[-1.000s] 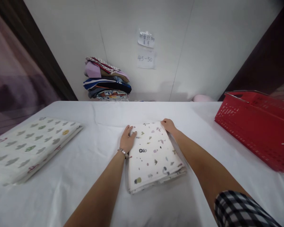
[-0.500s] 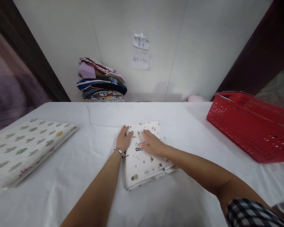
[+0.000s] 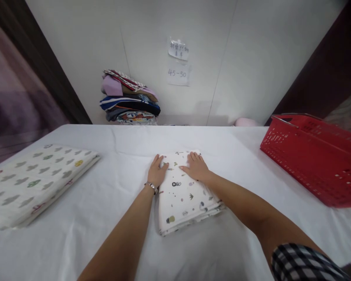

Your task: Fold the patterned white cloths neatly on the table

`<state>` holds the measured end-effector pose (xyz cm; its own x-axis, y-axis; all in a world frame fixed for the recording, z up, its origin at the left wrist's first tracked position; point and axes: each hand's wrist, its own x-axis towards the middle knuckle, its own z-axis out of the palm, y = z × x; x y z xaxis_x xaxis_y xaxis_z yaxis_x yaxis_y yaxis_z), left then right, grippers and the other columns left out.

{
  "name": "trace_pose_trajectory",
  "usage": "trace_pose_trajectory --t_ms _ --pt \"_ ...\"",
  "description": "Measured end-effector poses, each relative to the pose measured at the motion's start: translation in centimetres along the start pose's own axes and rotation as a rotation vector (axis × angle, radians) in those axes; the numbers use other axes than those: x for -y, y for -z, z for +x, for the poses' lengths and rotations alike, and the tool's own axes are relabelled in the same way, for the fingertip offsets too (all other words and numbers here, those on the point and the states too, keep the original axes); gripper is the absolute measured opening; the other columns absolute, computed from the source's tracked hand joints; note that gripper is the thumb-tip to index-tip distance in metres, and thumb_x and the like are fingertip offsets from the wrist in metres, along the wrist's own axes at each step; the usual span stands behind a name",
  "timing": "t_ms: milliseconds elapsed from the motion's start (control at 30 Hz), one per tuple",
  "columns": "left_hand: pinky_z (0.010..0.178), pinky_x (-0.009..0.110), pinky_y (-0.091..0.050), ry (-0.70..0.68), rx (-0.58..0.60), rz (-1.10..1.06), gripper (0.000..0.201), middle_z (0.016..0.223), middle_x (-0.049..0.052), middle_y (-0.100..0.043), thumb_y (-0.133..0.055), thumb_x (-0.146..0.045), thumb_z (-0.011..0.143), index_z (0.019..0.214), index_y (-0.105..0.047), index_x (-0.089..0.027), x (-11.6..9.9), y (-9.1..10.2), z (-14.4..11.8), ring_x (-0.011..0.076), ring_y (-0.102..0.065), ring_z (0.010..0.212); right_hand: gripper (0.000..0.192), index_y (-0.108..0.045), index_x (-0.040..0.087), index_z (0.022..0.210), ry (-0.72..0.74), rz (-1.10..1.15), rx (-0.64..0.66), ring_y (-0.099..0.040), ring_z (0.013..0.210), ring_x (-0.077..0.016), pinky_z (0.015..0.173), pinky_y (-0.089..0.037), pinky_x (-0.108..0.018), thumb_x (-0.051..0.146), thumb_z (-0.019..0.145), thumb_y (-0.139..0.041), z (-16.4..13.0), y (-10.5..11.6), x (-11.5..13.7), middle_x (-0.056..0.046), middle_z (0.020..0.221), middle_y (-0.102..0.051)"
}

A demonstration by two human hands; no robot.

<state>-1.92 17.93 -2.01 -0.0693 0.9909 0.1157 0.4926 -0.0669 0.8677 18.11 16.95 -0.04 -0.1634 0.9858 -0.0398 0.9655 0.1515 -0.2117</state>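
The folded printed cloth (image 3: 187, 195) lay mid-bench (image 3: 105, 210), both hands flat on its far end: left hand (image 3: 157, 173) at the left edge, right hand (image 3: 196, 168) beside it, each grip released, palms down. Smoothing would go best with even pressure, keeping the layers squared.

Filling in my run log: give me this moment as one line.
left hand: flat on cloth left edge | right hand: flat on cloth top | cloth: folded, on table | basket: right
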Motion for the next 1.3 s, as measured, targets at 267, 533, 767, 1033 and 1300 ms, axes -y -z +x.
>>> trace_pose_trajectory --t_ms 267,533,767,1033,1300 --pt "0.109 0.034 -0.024 -0.009 0.0 -0.027 0.047 0.142 0.003 -0.032 -0.056 -0.033 0.076 0.121 -0.053 -0.023 0.5 -0.1 0.1 0.0213 -0.033 0.129 0.088 -0.022 0.005 0.139 -0.044 -0.011 0.006 -0.005 0.135 -0.028 0.107 -0.004 -0.041 0.069 0.08 -0.016 1.2 0.3 -0.6 -0.016 0.147 -0.013" --pt "0.109 0.033 -0.025 -0.024 0.008 0.011 0.045 0.142 0.003 -0.033 -0.056 -0.032 0.075 0.119 -0.055 -0.022 0.3 0.0 0.1 0.0219 -0.033 0.129 0.081 -0.02 0.01 0.14 -0.062 -0.004 -0.006 -0.003 0.136 -0.0247 0.107 -0.005 -0.044 0.066 0.082 -0.017 1.5 0.3 -1.7 -0.012 0.148 -0.012" --pt "0.108 0.034 -0.026 -0.026 -0.014 -0.013 0.044 0.141 0.003 -0.035 -0.057 -0.032 0.075 0.118 -0.056 -0.023 0.4 -0.1 0.2 0.0221 -0.035 0.128 0.077 -0.02 0.009 0.14 -0.062 0.008 0.063 -0.004 0.136 -0.0254 0.107 -0.008 -0.043 0.062 0.084 -0.019 -0.1 2.1 -0.9 -0.012 0.148 -0.011" --pt "0.108 0.035 -0.027 -0.006 0.009 0.024 0.047 0.143 0.002 -0.031 -0.055 -0.033 0.076 0.122 -0.053 -0.022 0.2 -0.1 0.2 0.0233 -0.038 0.126 0.083 -0.021 0.01 0.141 0.054 -0.028 0.013 -0.003 0.136 -0.0248 0.108 -0.003 -0.041 0.068 0.081 -0.017 -6.2 0.4 -1.0 -0.011 0.148 -0.01" --pt "0.108 0.034 -0.027 -0.02 -0.004 0.034 0.046 0.142 0.003 -0.033 -0.056 -0.033 0.075 0.12 -0.054 -0.022 0.3 -0.1 0.3 0.0232 -0.038 0.126 0.082 -0.02 0.012 0.141 0.055 -0.023 0.015 -0.003 0.136 -0.0237 0.107 -0.008 -0.042 0.068 0.082 -0.016 -6.1 0.2 -1.5 -0.01 0.149 -0.008"
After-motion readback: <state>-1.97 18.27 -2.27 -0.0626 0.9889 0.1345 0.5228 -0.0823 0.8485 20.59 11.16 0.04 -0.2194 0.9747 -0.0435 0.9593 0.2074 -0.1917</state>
